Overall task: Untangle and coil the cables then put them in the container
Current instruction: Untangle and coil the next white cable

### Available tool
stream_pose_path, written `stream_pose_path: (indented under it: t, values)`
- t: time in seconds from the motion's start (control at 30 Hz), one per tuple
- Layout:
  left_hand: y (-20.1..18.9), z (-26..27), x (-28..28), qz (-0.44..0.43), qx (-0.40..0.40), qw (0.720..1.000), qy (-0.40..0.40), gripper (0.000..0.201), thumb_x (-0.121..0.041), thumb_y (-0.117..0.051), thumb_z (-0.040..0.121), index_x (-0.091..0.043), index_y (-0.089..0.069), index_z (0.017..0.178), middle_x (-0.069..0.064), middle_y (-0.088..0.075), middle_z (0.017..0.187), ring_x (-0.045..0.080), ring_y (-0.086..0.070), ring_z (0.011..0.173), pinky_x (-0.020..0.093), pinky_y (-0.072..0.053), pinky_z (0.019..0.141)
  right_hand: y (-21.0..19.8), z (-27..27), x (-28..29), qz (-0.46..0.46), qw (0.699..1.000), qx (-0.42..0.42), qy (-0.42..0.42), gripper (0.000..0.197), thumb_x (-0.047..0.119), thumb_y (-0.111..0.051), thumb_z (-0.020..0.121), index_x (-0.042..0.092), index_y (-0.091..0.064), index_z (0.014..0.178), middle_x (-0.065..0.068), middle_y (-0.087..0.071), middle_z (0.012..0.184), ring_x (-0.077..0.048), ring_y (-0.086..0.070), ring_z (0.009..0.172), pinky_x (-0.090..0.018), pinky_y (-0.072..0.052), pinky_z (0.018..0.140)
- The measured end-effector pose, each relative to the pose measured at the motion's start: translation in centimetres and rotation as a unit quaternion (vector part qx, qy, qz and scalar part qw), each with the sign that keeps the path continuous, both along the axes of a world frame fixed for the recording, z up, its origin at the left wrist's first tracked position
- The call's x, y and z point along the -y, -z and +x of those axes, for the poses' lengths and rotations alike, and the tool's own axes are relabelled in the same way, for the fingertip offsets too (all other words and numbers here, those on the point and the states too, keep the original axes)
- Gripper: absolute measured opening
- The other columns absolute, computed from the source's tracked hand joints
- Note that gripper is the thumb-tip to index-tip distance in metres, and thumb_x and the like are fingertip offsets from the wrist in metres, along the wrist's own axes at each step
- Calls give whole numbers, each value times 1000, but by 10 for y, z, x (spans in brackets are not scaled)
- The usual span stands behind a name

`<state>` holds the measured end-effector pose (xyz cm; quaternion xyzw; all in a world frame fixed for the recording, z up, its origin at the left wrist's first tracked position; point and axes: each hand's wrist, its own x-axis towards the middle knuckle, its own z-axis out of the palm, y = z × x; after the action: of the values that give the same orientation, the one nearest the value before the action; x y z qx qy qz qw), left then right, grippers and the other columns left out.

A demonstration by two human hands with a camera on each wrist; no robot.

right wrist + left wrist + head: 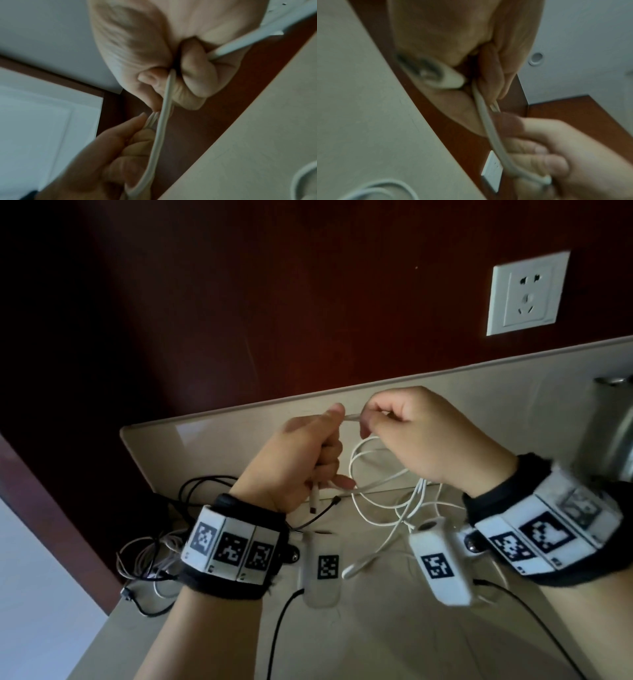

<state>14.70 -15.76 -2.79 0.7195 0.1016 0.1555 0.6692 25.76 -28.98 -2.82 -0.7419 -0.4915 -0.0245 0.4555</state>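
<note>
At the far left of the beige glossy desk (pixel 212 436) lay a tangle of thin black and grey cables (pixel 150 556), near the desk's edge. The left hand (pixel 294 460) was raised above the desk, its grip closed around a thin white charging cable (pixel 383 481), with the cable's white plug end (pixel 314 499) hanging below the fist. A short straight piece of this cable ran from the left hand to the right hand (pixel 424 436), whose grip pinched it between thumb and curled fingers. Under the hands, the rest of the white cable hung in loose loops down to the desk. On the dark red wall at the right was a white wall socket (pixel 525 294).
</note>
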Motion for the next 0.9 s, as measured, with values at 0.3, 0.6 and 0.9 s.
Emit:
stream_pose_path:
  t: [0.3,0.6,0.9]
  values:
    - [0,3,-6,-175,41,981,77,41,-34,-35,99,-21,-43,61,-9,-21,49,8,-6,43,21,-10,39,4,-3,-7,64,995,71,4,25,28,-51,101,22,-68,83,2,-51,51,-6,-48,43,-25,-35,46]
    - [-7,-11,-59,-319,146,936,-27,58,-35,-28,105,-24,-44,51,-6,-25,42,11,-8,37,21,-12,36,2,31,13,-75,993,84,45,31,20,-42,104,16,-69,89,24,-53,46,0,-51,43,-15,-35,43]
    - [-11,-9,-26,-218,168,961,0,34,-28,-30,102,-22,-39,70,-10,-40,49,5,-36,38,18,-23,42,20,8,-7,-84,962,185,182,34,19,-50,89,12,-51,57,-6,-51,56,-30,-51,59,-33,-37,58]
